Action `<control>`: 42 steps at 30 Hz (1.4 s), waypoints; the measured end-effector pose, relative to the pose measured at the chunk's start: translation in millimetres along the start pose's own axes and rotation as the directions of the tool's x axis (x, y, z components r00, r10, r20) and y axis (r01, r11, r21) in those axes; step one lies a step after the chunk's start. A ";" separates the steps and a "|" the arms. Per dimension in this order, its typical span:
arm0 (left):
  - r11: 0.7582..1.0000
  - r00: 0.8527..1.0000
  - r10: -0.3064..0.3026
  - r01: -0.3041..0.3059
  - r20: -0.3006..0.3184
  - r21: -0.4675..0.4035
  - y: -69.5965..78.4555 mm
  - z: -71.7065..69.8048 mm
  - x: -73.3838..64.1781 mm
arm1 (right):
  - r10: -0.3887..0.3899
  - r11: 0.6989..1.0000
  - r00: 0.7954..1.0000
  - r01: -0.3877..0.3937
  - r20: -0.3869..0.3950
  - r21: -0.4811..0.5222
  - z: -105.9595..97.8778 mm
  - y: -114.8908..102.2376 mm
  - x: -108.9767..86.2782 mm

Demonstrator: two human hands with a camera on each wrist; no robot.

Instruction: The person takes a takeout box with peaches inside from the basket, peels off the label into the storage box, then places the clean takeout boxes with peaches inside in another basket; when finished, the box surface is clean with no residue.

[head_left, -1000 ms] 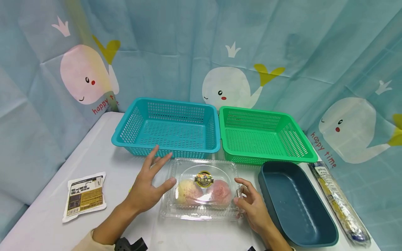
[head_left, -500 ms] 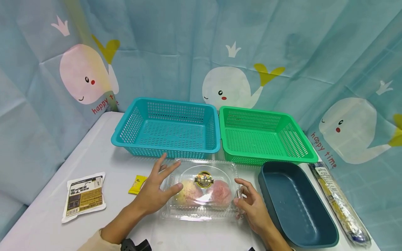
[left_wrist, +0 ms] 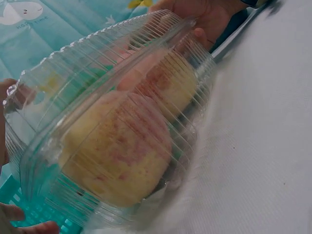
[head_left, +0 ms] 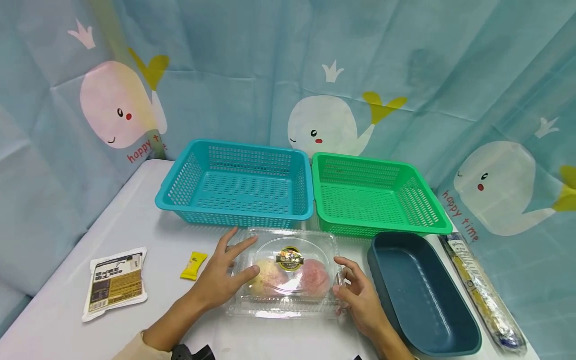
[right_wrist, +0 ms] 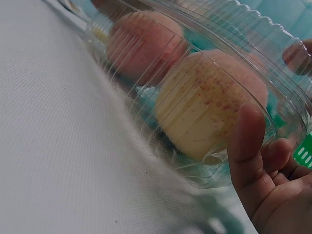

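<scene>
Box w/ 2 fruits on table btwn your hands. L hand fingers wide, R hand gripping box's R edge; one-sided lift could tip it, fruits rolling.

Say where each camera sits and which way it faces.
Head: worn on the head, facing forward and down at box, baskets and curtain; left grip, right grip and forearms show.
Left wrist: on that wrist, facing the box from its left end; left fingertips show at the left edge, right grip beyond.
Right wrist: on that wrist, facing the box from its right end; right grip shows at lower right.
Shared: both wrist views show the same two fruits in the box, from opposite ends.
</scene>
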State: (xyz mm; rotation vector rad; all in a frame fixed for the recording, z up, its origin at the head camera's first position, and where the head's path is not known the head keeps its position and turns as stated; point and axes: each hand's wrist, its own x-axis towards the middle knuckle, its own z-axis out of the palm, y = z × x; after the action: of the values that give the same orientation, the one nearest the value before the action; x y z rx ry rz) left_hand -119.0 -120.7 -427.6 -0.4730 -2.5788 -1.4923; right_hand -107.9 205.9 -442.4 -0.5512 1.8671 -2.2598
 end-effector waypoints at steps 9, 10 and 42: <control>0.995 0.999 -0.044 0.047 0.030 -0.091 -0.9 -5.0 0.1 | -0.034 0.999 0.999 0.034 -0.011 -0.019 6.3 0.7 4.0; 0.994 0.998 -0.047 0.049 0.031 -0.098 -0.9 -5.4 0.1 | -0.033 0.999 0.999 0.032 -0.016 -0.028 7.2 0.2 4.1; 0.901 0.947 -0.282 0.317 0.156 -0.298 11.6 -7.5 3.6 | -0.159 0.821 0.980 0.063 -0.122 -0.567 20.9 -79.3 40.1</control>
State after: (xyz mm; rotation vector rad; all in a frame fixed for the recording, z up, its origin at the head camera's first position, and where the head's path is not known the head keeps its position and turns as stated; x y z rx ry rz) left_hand -119.0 -121.1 -413.3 -0.1936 -2.5901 -2.0616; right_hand -128.1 189.3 -355.0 -0.5701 2.6728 -1.8295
